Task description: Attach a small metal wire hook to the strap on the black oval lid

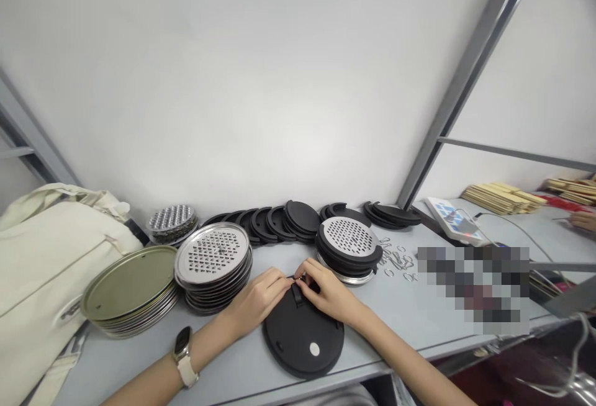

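Observation:
A round black disc [305,334] lies near the table's front edge, with a white round spot and a short strap on its face. At its far rim, my left hand [263,297] and my right hand [328,291] meet, fingertips pinched together. Between them shows a small shiny metal ring, mostly covered by the fingers. Just left stands a stack of round metal graters [214,254]. Behind my right hand, a perforated silver grater plate [351,236] tops a pile of black discs. Loose metal rings [395,260] are scattered to the right of that pile.
Olive oval trays [133,282] are stacked at left, beside a cream bag [51,275]. Black discs [267,226] lean in a row along the wall. A grey metal post [465,89] rises at right. Beyond it are wooden sticks [500,199] and another person's hand [584,221].

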Tool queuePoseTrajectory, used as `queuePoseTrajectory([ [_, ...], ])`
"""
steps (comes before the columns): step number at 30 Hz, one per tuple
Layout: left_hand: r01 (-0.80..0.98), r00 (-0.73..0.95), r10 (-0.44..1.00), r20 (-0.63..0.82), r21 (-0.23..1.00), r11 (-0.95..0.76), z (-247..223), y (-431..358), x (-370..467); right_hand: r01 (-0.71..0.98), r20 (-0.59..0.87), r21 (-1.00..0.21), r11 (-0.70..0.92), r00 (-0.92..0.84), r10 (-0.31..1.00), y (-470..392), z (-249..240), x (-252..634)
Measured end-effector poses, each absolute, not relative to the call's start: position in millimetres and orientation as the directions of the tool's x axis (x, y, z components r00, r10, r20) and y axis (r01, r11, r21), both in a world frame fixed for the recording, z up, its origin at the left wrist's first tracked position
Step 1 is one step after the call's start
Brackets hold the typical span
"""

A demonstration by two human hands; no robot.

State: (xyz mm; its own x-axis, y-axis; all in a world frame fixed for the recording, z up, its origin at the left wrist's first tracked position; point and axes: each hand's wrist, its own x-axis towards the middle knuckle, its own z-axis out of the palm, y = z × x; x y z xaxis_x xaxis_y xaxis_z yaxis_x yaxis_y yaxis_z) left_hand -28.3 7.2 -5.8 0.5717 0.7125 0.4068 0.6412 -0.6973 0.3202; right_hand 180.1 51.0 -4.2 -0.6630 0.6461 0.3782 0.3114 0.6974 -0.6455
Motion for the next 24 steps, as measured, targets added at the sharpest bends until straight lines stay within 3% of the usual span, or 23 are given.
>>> queuePoseTrajectory([
  [11, 0.639, 0.553, 0.75, 0.363, 0.393, -0.661, -2.5, 7.2, -25.7, 0.319, 0.364, -0.669, 0.672, -0.648, 0.669, 52.5, -9.1, 190.0],
  [24, 0.646, 0.547, 0.743, 0.385, 0.37, -0.668, -3.4, 7.4, -24.7, 0.33, 0.397, -0.64, 0.694, -0.631, 0.666, 49.9, -8.9, 188.6],
])
